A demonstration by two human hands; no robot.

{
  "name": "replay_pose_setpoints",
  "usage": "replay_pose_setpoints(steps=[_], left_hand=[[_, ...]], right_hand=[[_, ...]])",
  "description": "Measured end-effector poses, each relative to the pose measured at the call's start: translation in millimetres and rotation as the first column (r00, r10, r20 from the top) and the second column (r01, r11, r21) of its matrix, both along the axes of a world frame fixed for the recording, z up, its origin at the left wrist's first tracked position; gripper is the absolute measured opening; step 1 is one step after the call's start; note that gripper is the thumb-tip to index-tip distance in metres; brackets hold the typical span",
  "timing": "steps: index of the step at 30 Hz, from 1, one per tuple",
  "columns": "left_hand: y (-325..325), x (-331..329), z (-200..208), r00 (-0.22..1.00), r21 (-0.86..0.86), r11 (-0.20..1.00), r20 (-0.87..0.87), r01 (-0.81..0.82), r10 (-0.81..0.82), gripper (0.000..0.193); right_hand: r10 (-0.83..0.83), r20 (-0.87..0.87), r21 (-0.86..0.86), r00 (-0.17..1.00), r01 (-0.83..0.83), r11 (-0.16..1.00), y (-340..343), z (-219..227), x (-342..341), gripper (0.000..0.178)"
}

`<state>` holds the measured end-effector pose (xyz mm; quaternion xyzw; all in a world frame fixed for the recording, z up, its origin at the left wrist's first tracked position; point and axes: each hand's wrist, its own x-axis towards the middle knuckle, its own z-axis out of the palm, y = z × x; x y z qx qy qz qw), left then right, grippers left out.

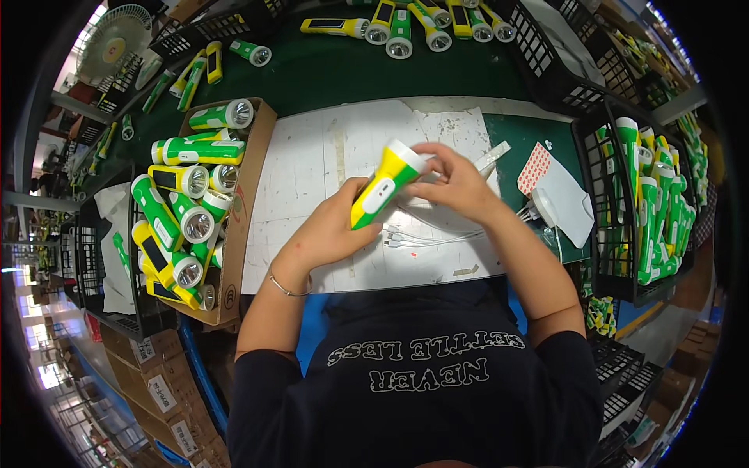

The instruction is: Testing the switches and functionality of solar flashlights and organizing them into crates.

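The fingers of the left hand [331, 221] grasp the torch [382, 189] over the worktop [328, 78], the right hand's [460, 186] curl by its one-o'clock end, grip unclear; a loosened hold might drop it onto five-o'clock cables [425, 240].

Dark shirt [421, 429]: two lines, outlined lettering [428, 379] | brown cartons [175, 360]: white labels [161, 393], print seemingly illegible

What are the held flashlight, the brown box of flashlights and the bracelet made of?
Flashlight: probably smooth, fairly glossy plastic, judging by its molded-looking, brightly coloured body.
Box: looks like matte cardboard, from its plain brown walls.
Bracelet: perhaps polished metal, given its thin silvery gleam.
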<state>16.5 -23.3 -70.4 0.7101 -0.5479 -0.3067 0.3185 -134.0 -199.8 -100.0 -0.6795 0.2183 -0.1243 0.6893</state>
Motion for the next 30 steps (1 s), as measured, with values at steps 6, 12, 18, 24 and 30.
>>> replay_pose_setpoints(steps=[6, 12, 18, 24, 30], left_hand=[[5, 7, -7, 0.618, 0.182, 0.983, -0.768, -0.037, 0.166, 0.080], [3, 10, -10, 0.427, 0.062, 0.997, -0.904, 0.035, 0.041, 0.092], [-18, -15, -22, 0.920, -0.078, 0.994, -0.390, -0.072, 0.037, 0.079], [-25, -30, -21, 0.994, -0.156, 0.983, -0.078, -0.092, 0.081, 0.076], [-29, -42, -23, 0.982, -0.211, 0.959, -0.037, -0.190, 0.186, 0.075]], right_hand=[[-0.071, -0.228, -0.764, 0.971, -0.133, 0.631, 36, -36, 5, 0.030], [0.021, -0.261, -0.409, 0.965, -0.131, 0.903, 9, -13, -7, 0.020], [-0.010, -0.030, -0.015, 1.000, 0.009, 1.000, -4, 18, -24, 0.018], [-0.021, -0.051, 0.018, 0.998, 0.022, 1.000, -6, 17, -24, 0.018], [-0.040, -0.053, 0.078, 0.998, 0.044, 0.996, -9, 15, -25, 0.015]])
